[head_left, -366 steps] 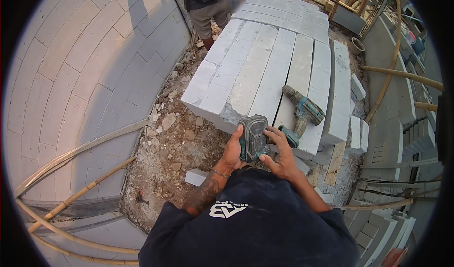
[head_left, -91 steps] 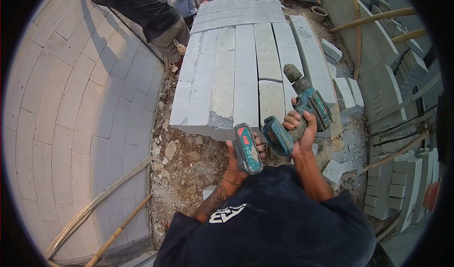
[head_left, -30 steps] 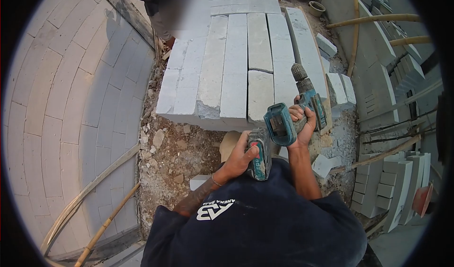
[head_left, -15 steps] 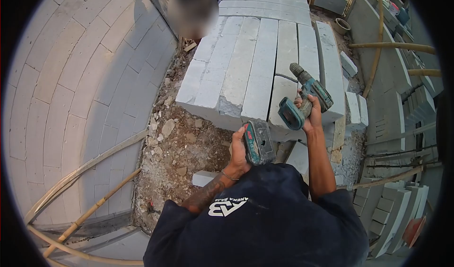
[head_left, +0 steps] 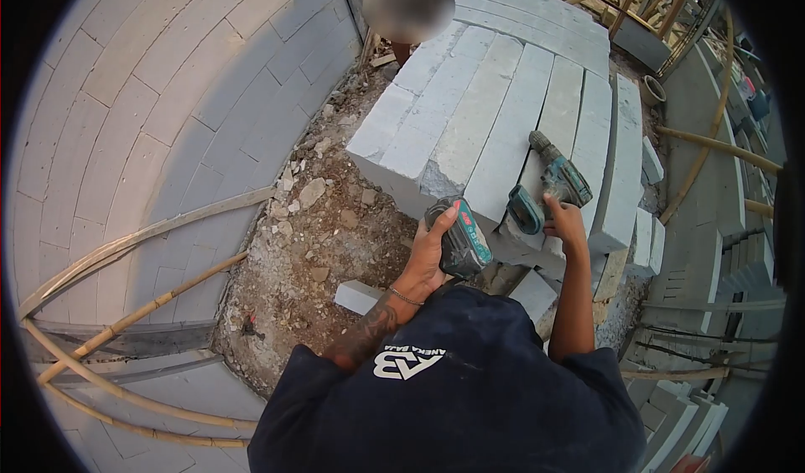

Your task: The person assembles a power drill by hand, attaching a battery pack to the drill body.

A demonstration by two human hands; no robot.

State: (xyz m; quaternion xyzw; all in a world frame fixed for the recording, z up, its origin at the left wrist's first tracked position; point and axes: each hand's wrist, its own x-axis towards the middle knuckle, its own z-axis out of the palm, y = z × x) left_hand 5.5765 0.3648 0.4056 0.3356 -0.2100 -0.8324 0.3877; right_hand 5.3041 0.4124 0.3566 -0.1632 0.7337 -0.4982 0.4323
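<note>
Teal and black, one battery pack sits in our left hand in the head view, the fingers and thumb closed around its side and its labelled face tilted up. We count one drill, also teal, at the near end of the block stack, its chuck pointing away from us. Our right hand touches its handle; we cannot tell whether those fingers are wrapped round it or loose. Pack and drill are near each other but apart.

Across the near part of the stack we count seven lengthwise rows of pale blocks, the rightmost set off by a gap. One loose block lies on the rubble ground left of our shirt. Four poles slant along the block wall at lower left. One round pot stands beyond the stack. At least one other person shows, partly blurred, at the top.
</note>
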